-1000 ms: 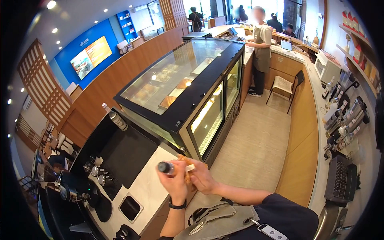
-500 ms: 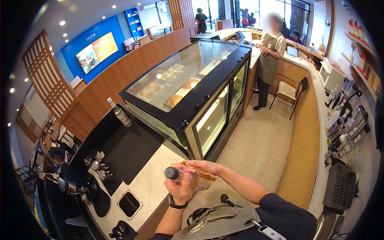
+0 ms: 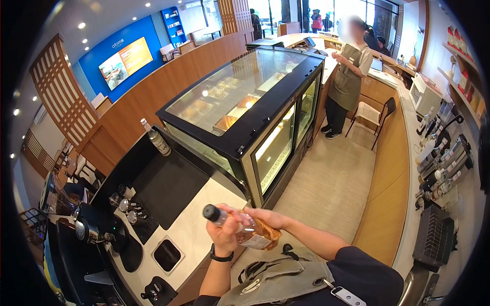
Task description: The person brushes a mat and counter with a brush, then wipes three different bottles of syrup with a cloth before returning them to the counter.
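Note:
A clear bottle (image 3: 251, 238) with a black cap and a pale label lies tilted in front of my chest, its cap pointing up and left. My left hand (image 3: 223, 235) is closed around its neck and shoulder, below the cap. My right hand (image 3: 269, 218) presses an orange-brown cloth (image 3: 270, 235) against the far side and base of the bottle. Some of the right fingers are hidden behind the bottle. Both hands are above the floor beside the counter's edge, with a dark watch on the left wrist.
A pale counter (image 3: 196, 232) with a black mat (image 3: 168, 196), a labelled bottle (image 3: 157, 140) and a small sink insert (image 3: 168, 255) is at left. A glass display case (image 3: 240, 107) stands ahead. Beyond it is a person in an apron (image 3: 347, 76), near a chair (image 3: 371, 113).
The bottle's cap has shifted slightly left and up, and more of its body shows. The cloth has moved down toward the base with my right hand.

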Tool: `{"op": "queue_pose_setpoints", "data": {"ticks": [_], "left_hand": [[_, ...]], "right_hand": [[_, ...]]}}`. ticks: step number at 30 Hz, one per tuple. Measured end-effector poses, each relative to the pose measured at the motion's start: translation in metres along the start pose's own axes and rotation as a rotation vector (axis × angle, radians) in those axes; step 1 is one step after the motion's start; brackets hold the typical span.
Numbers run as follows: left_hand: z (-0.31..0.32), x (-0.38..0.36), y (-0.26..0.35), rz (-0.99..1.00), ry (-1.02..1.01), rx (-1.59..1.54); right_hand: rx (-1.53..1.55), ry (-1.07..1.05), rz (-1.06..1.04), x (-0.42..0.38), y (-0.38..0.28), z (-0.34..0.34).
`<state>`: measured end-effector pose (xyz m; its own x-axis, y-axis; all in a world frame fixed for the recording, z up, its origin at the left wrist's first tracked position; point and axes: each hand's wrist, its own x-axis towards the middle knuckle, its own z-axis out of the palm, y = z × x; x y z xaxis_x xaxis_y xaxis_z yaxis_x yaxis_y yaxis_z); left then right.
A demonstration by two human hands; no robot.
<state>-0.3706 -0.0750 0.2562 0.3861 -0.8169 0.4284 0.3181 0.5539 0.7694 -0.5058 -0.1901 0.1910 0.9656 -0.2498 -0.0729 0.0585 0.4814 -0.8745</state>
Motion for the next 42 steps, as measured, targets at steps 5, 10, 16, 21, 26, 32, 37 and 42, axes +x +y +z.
{"op": "queue_pose_setpoints", "data": {"ticks": [5,10,16,21,26,32,37,42], "left_hand": [[0.002,0.006,-0.001,0.041,0.067,0.006],[-0.002,0.018,-0.001,0.22,0.285,0.261],[0.021,0.001,0.02,0.154,0.302,0.268],[0.021,-0.015,0.033,0.066,0.067,0.33],[-0.007,-0.012,0.022,0.124,0.146,0.358],[-0.013,-0.013,0.036,0.126,0.303,0.353],[-0.015,-0.026,0.045,0.046,0.297,0.396],[-0.015,-0.034,0.047,0.018,0.191,0.458]], "right_hand": [[-0.334,0.245,-0.189,-0.001,-0.02,0.03],[-1.057,0.787,-0.899,0.002,0.003,0.082],[-1.005,0.788,-0.765,0.005,-0.002,0.074],[-0.388,0.513,-0.501,0.018,-0.021,0.07],[-0.723,0.669,-0.747,0.034,-0.009,0.097],[-1.162,0.7,-0.939,0.031,0.042,0.101],[-1.277,0.725,-0.884,0.015,0.056,0.105],[-1.316,0.755,-0.832,0.011,0.057,0.09]]}}
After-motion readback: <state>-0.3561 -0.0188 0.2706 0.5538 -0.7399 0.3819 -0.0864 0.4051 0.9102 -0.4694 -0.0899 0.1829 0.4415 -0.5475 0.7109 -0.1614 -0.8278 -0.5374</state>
